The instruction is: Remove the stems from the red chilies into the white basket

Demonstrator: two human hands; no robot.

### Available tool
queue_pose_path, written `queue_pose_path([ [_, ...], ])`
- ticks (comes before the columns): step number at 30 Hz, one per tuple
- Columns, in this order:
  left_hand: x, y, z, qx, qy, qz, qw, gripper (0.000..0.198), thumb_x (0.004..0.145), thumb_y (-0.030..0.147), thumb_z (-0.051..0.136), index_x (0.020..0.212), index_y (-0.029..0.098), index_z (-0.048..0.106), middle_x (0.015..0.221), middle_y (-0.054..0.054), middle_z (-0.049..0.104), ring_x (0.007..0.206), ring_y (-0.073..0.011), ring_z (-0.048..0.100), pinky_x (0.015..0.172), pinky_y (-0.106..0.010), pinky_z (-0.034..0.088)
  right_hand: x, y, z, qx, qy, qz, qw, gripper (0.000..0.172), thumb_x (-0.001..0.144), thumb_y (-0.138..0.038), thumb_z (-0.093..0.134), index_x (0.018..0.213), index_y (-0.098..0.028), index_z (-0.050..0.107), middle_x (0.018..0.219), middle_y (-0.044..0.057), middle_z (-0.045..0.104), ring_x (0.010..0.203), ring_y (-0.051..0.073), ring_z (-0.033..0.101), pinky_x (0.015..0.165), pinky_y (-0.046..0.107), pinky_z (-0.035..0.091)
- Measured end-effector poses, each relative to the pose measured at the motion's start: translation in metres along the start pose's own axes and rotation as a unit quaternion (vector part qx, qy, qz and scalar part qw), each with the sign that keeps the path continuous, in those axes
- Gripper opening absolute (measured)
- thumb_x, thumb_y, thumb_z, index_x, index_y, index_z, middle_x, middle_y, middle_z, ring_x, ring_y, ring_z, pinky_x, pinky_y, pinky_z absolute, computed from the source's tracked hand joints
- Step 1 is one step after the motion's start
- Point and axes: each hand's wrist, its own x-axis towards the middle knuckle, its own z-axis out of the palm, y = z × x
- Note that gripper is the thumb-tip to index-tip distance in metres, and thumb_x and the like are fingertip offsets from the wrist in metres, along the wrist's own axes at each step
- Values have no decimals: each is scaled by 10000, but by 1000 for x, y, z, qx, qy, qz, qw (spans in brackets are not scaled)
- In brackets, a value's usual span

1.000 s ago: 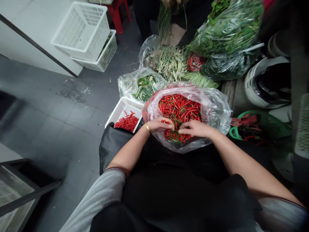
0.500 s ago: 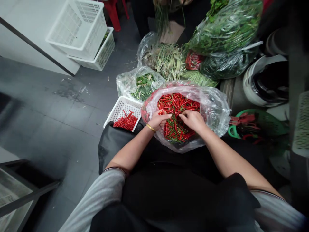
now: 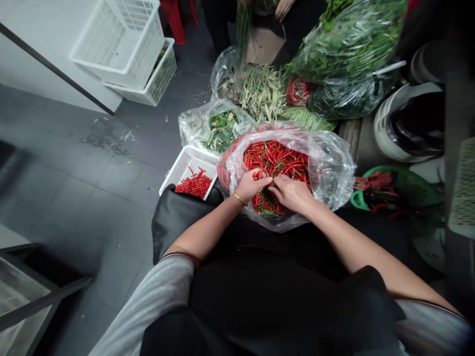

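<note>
A clear plastic bag (image 3: 330, 170) stands open in front of me, full of red chili peppers (image 3: 276, 154) with green stems. Over its middle, my left hand (image 3: 252, 187) is closed around some red chilies, which show between its fingers. My right hand (image 3: 293, 193) is closed in a pinch, its fingertips meeting those of the left; what lies between them is too small to make out. Left of the bag, a white perforated basket (image 3: 180, 165) holds a small heap of red chilies (image 3: 194, 183).
Beyond lie a bag of green leaves (image 3: 222, 129), a pile of trimmings (image 3: 263, 94) and bagged greens (image 3: 349, 44). White crates (image 3: 137, 64) stand back left. On the right are a white bucket (image 3: 382, 121) and a green basket (image 3: 419, 190). Another person's hand (image 3: 284, 8) shows at the top.
My hands have come together over the bag: the left has moved right and the right slightly left, so their fingertips meet. The other person's hand at the top has shifted.
</note>
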Motion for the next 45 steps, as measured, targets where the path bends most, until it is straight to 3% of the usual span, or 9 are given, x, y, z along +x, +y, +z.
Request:
queue_pose_path([
  [5,-10,13,3,92,19,128,987,301,639,351,746,683,158,519,629,43,477,603,-66,413,569,-211,329,7,3,6,107,-46,75,990,311,953,-355,348,840,-170,570,816,88,652,756,192,607,670,271,413],
  [9,-4,18,-17,-115,-34,-1,993,294,665,381,664,720,169,468,620,25,522,517,-69,438,460,-200,253,27,3,24,11,-93,158,983,445,917,-524,399,944,-146,633,988,165,672,859,262,637,682,330,441],
  [12,1,19,-33,-225,-90,-53,969,288,651,355,652,793,173,480,643,7,568,518,-93,515,422,-187,227,42,9,30,-18,-123,171,977,334,880,-422,511,927,-136,676,985,169,686,894,264,643,686,324,452],
  [19,4,10,-23,-172,-78,-120,975,379,683,377,753,699,172,435,447,108,326,330,4,207,372,-179,60,24,52,11,229,-70,172,956,371,887,-462,482,786,-152,660,611,44,643,510,144,564,541,251,432],
  [23,7,9,-18,-151,-66,-120,979,427,776,501,648,630,168,423,406,109,255,314,-4,186,359,-187,71,14,35,16,51,19,185,981,279,894,-349,499,1018,-161,663,951,124,696,791,213,653,679,297,466],
  [29,4,4,-23,-112,-49,-110,986,386,719,433,710,615,158,461,418,61,403,356,-51,385,354,-186,180,27,8,33,-45,-125,129,983,294,855,-383,560,942,-131,685,974,174,691,918,286,648,683,328,460],
  [35,2,-7,-11,-52,-50,-141,987,322,660,378,768,741,121,591,410,103,339,346,-12,244,388,-195,124,13,34,18,176,-58,158,970,269,798,-416,589,651,-191,609,645,25,639,637,169,596,590,257,398],
  [40,6,-5,-3,-12,-26,-64,998,303,655,371,751,733,115,607,467,72,442,429,-25,328,446,-196,208,0,8,6,290,34,83,953,352,798,-497,543,607,-202,537,558,-5,567,553,133,505,572,251,372],
  [45,5,11,-25,52,-100,-14,994,359,656,439,730,714,109,602,526,55,465,485,-36,339,492,-203,239,13,-1,-4,470,-66,35,880,500,795,-657,502,630,-187,541,455,-29,468,441,108,440,488,242,344],
])
